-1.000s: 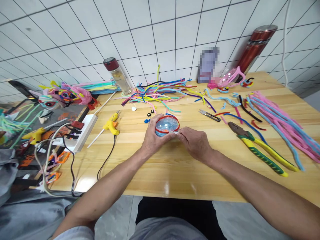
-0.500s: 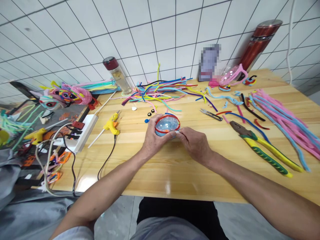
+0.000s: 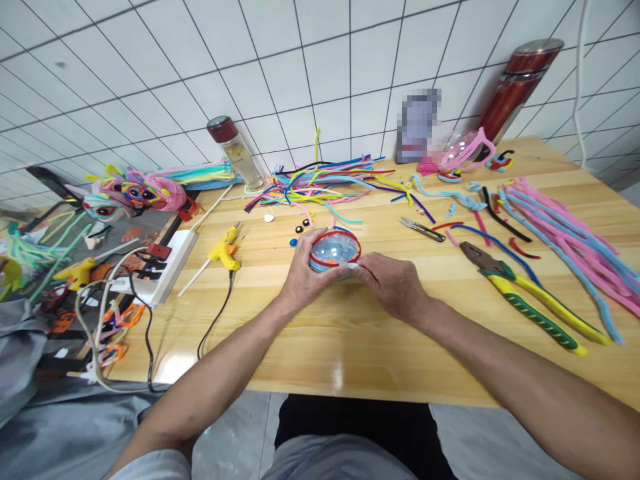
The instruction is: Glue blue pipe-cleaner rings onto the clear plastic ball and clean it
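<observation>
My left hand (image 3: 303, 273) is wrapped round a small oval piece (image 3: 334, 249) with a clear, shiny middle, a red rim and light blue sides. My right hand (image 3: 395, 283) is closed beside its right edge, pinching a small whitish strip (image 3: 349, 265) that lies against the near side of the rim. The far end of this strip touches my left thumb. Just beyond my left hand lie small black rings (image 3: 299, 229) and a blue bead (image 3: 293, 243).
A yellow glue gun (image 3: 225, 252) and white power strip (image 3: 173, 267) lie left. Coloured fuzzy stems (image 3: 325, 183) and a glass bottle (image 3: 243, 157) stand at the back. Small scissors (image 3: 423, 229), green-yellow pliers (image 3: 520, 293) and pink stems (image 3: 565, 233) lie right. A person's grey clothing shows far left.
My right hand has shifted slightly right, and more of the whitish strip shows between my hands. My left hand still holds the oval piece.
</observation>
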Available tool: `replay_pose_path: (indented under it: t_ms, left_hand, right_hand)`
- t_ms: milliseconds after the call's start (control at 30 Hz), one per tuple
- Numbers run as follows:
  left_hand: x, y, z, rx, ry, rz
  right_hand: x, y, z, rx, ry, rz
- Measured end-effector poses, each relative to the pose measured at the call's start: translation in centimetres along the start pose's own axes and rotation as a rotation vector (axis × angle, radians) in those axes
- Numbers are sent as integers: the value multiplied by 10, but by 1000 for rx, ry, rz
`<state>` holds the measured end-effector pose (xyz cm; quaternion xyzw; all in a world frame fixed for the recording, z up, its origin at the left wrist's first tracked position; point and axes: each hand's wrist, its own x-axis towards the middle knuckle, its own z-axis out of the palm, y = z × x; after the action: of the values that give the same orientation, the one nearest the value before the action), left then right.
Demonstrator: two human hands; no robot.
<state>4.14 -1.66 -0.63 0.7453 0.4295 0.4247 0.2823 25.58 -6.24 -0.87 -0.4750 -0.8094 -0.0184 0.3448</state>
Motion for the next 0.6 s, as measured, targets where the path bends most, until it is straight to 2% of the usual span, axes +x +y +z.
replay_pose_path:
  t_ms: [167, 300, 600]
  left_hand:
    - [3, 0, -7, -7, -69, 48]
    - [5, -3, -9, -39, -95, 90]
    - [6, 4, 1, -41, -9, 24]
  right_hand:
    - [2, 2, -4, -32, -29, -28]
    - [3, 1, -5, -85, 1, -59]
    - [2, -2, 0, -111, 9, -49]
